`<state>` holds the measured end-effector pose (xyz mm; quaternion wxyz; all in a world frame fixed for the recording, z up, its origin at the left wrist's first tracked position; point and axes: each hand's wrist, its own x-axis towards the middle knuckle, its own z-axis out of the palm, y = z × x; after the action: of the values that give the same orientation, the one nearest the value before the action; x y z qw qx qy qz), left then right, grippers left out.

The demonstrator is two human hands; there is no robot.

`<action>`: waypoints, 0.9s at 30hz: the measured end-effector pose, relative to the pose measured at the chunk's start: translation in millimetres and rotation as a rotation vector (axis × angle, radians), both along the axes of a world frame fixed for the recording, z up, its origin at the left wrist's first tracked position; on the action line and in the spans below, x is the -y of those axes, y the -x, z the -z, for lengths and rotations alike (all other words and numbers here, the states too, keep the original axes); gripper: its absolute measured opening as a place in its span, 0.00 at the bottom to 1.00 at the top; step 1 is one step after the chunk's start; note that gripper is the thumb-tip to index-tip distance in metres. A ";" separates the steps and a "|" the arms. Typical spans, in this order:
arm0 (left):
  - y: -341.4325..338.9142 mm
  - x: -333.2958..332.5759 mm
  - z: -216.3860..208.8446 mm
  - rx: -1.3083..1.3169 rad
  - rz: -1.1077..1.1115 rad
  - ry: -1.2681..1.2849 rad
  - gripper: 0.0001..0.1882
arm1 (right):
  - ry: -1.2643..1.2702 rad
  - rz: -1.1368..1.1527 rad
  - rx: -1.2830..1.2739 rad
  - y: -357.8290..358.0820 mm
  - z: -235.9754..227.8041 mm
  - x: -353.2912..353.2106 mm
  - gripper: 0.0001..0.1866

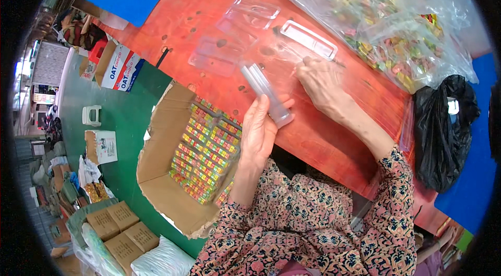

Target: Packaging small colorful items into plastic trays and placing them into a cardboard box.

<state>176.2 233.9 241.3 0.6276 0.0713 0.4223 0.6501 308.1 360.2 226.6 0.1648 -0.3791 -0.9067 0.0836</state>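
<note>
My left hand (259,130) is wrapped around a narrow, transparent plastic box (267,96), held tilted above the table's near edge. My right hand (321,80) is over the red table (323,119), its fingers curled together and pointing down. What they grip, if anything, is hard to make out; a blurred transparent plastic piece (279,59) lies by the fingertips. Just beyond that hand is a shallow rectangular plastic tray (309,39) with a bright rim. More transparent trays (253,13) and flat plastic pieces (219,57) lie farther left.
An open carton (162,166) below the table's left edge holds rows of small colourful packets (201,148). A big transparent bag (386,31) of wrapped sweets covers the far right. A black plastic bag (443,130) hangs at the right. Brown boxes (122,234) stand on the green floor.
</note>
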 end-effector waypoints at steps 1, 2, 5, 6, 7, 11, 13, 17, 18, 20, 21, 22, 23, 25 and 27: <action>0.0 2.1 -1.3 0.040 0.011 -0.001 0.19 | -0.070 -0.050 0.074 2.7 3.9 0.1 0.03; -0.1 3.7 -2.4 0.079 0.023 -0.001 0.19 | -0.072 -0.053 0.074 1.7 5.3 1.2 0.03; 3.7 9.4 -2.5 0.074 0.014 0.020 0.18 | -0.070 0.020 -0.044 8.7 -6.9 4.1 0.02; 3.7 10.0 -4.7 0.073 0.019 0.021 0.18 | 0.012 0.010 -0.136 13.7 -14.9 3.3 0.03; 6.6 13.7 -7.7 0.079 -0.016 0.022 0.18 | 0.097 -0.013 -0.235 25.0 -18.8 3.9 0.04; 12.9 7.2 -13.1 -0.001 -0.085 -0.036 0.18 | -0.120 -0.157 -0.375 62.8 -19.0 -31.4 0.07; 28.9 11.4 -10.8 -0.052 -0.147 -0.036 0.19 | -0.138 -0.269 -0.359 93.3 -0.1 -42.1 0.10; 52.1 21.9 -12.4 -0.074 -0.242 -0.026 0.20 | -0.126 -0.307 -0.211 118.1 23.1 -55.7 0.12; 55.8 25.8 -11.7 -0.082 -0.256 -0.022 0.20 | -0.158 -0.321 -0.270 119.9 27.8 -56.2 0.12; 62.0 30.5 -7.4 -0.092 -0.274 -0.025 0.19 | -0.188 -0.334 -0.327 122.2 36.3 -62.0 0.13; 63.5 31.7 -6.8 -0.089 -0.276 -0.022 0.19 | -0.185 -0.357 -0.352 123.4 37.4 -65.7 0.13; 64.3 32.5 -6.5 -0.082 -0.273 -0.015 0.19 | -0.183 -0.379 -0.377 124.6 38.2 -69.5 0.14; 64.4 32.9 -6.4 -0.074 -0.269 -0.009 0.19 | -0.181 -0.378 -0.374 125.7 38.7 -74.0 0.14; 62.1 31.3 -8.9 -0.075 -0.267 -0.007 0.19 | -0.066 -0.428 -0.357 127.9 32.8 -82.3 0.17; 58.8 28.7 -8.7 -0.076 -0.262 -0.006 0.19 | -0.066 -0.427 -0.305 123.4 25.6 -87.7 0.18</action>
<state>117.4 205.2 250.0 0.5207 0.0418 0.4494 0.7247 184.7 447.9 201.0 0.2906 -0.1568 -0.9330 0.1431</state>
